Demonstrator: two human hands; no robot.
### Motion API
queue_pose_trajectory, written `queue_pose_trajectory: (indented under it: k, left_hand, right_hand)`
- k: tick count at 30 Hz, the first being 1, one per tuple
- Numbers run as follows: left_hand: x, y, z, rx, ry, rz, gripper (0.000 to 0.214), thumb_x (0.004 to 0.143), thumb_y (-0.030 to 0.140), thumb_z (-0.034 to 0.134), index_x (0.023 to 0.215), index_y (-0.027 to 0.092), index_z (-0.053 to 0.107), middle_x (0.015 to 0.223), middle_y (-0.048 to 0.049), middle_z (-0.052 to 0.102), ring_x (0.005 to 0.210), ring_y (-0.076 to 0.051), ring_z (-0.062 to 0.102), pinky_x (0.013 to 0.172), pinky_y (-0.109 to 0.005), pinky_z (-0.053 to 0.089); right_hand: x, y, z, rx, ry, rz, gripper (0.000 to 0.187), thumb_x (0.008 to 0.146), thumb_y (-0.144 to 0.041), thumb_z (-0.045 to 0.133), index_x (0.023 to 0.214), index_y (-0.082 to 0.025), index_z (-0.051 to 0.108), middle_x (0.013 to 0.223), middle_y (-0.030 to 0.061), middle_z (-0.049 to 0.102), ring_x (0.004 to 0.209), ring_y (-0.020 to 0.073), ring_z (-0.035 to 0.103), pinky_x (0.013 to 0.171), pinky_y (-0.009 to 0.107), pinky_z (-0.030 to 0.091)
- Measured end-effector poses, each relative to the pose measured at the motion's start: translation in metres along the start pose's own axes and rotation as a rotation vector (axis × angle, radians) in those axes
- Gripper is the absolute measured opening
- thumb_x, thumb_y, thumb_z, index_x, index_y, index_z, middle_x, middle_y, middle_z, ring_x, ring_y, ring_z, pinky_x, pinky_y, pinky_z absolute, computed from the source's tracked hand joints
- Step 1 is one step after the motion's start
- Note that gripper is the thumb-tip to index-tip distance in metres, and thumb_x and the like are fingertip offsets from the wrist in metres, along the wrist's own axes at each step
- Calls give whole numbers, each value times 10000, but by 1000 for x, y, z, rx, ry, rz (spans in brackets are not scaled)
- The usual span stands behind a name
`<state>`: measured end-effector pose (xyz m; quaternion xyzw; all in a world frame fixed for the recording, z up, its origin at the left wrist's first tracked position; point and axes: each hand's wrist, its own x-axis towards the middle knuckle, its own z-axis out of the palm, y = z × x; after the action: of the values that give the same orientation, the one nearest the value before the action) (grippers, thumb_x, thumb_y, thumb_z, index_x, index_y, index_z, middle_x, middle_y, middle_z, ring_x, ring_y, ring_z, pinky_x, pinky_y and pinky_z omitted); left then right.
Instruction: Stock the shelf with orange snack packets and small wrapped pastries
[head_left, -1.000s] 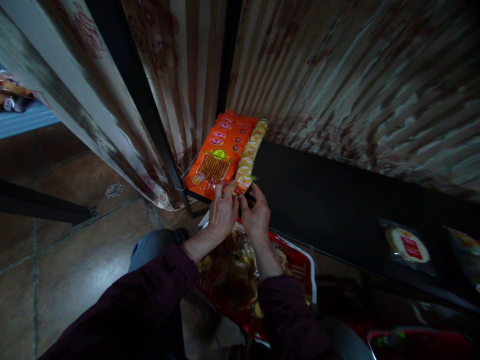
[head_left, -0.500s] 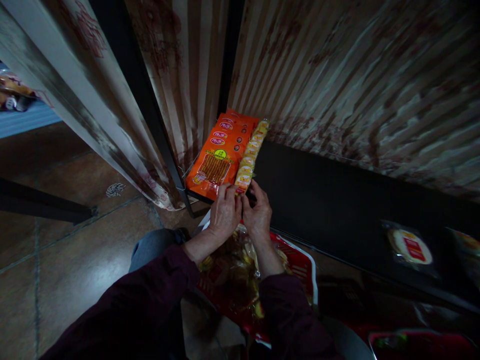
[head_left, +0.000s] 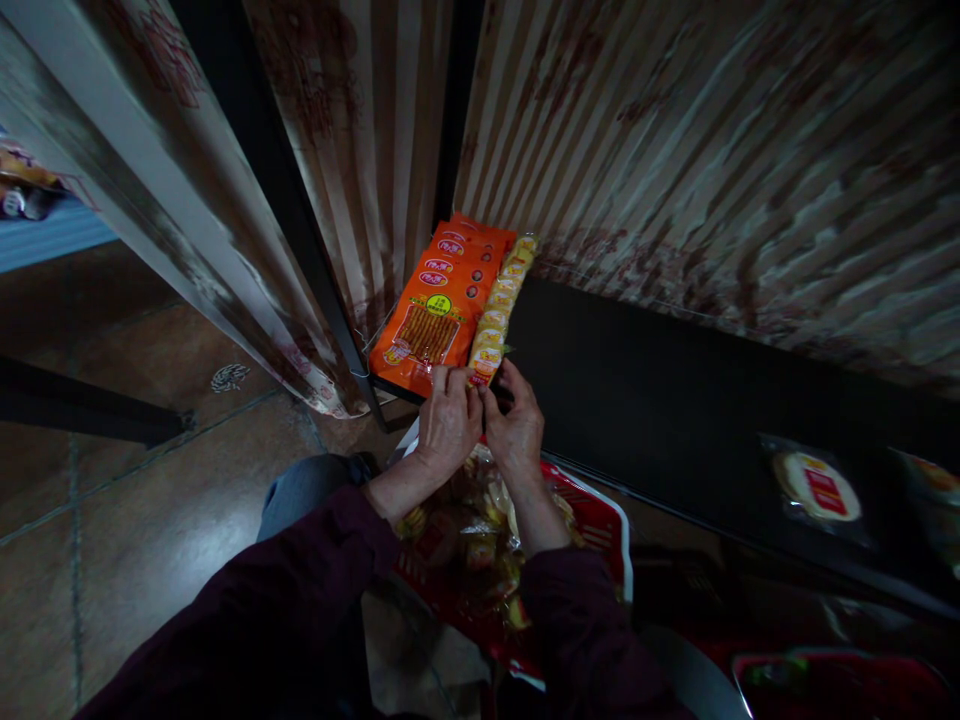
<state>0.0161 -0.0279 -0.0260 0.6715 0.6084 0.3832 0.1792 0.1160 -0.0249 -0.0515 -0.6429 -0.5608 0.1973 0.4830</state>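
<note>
My left hand (head_left: 448,424) and my right hand (head_left: 515,427) meet at the near end of a row of small yellow snack packets (head_left: 500,306) standing on a black shelf (head_left: 645,390). Both hands pinch the nearest yellow packet between fingertips. Just left of that row lies a stack of orange snack packs (head_left: 435,318), and my left fingers touch its near edge. Below my wrists sits a red basket (head_left: 592,520) holding more clear-wrapped yellow packets (head_left: 480,535).
A corrugated striped wall backs the shelf, with a black upright post (head_left: 450,110) at the corner. A round wrapped flatbread pack (head_left: 815,485) lies on the shelf at the right. A second red basket (head_left: 840,685) shows bottom right. Brown tiled floor (head_left: 127,500) spreads left.
Both hands have edged slightly forward along the shelf, pressing the nearest yellow packet closer into its row. Nothing else has moved.
</note>
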Motion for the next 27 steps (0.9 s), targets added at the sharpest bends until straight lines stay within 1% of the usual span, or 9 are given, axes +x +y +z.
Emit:
queue_pose_trajectory:
  k: [3,6,9,11,15,17,21,25,27]
  left_hand:
    - [0,0,0,29,-5,-14,117,882,164,449,983,173,507,1001,-74,541,866,-164,584,765,-287,510]
    - [1,0,0,39,-29,-21,96,884,154,447,958,173,505,979,-75,560,881,-172,586,771,-294,505]
    - [1,-1,-1,40,-50,-21,97,889,145,439,954,169,507,988,-84,563,876,-171,592,768,-293,502]
    - [2,0,-2,55,-68,-26,106,894,150,437,967,167,511,1001,-86,562,869,-169,598,762,-290,500]
    - [1,2,-4,104,-105,-51,109,897,181,452,983,171,520,1012,-78,566,843,-166,607,729,-280,495]
    - [0,2,-4,120,-107,-50,111,899,193,454,983,170,523,1010,-77,568,844,-167,608,720,-276,492]
    - [-2,0,-4,148,-95,-26,113,906,205,443,971,175,530,1002,-70,569,840,-155,605,717,-263,483]
    - [-5,-3,-5,153,-59,19,120,897,195,438,961,176,538,977,-62,582,833,-154,602,723,-265,483]
    - [-8,-3,-5,128,-50,72,121,889,188,439,950,180,543,953,-57,592,829,-153,601,722,-262,484]
  right_hand:
    - [1,0,0,-4,-22,7,463,822,-299,561,1269,-177,545,1181,129,624,1008,225,609,886,424,507]
    - [3,2,2,11,-47,1,449,825,-294,556,1265,-204,546,1158,105,638,995,217,614,881,422,508]
    - [3,3,3,24,-45,-3,448,826,-299,559,1267,-224,542,1175,95,633,1004,211,610,890,417,505]
    - [2,2,2,24,-32,3,463,821,-307,566,1272,-205,540,1185,111,625,1012,217,609,883,413,510]
    - [-3,-2,-3,37,-5,11,499,811,-321,578,1272,-135,535,1214,168,593,1029,237,608,827,395,537]
    - [-6,-3,-6,49,-5,12,495,813,-323,576,1269,-136,532,1223,172,585,1035,235,609,804,384,546]
    - [-13,-4,-12,44,17,11,458,823,-336,571,1257,-197,534,1236,134,580,1037,215,607,807,374,545]
    - [-21,-6,-21,34,60,1,404,840,-344,548,1217,-198,560,1208,124,583,1018,209,612,792,363,543]
    - [-26,-9,-27,25,89,-14,364,854,-343,529,1185,-200,578,1176,113,595,994,201,616,792,359,537]
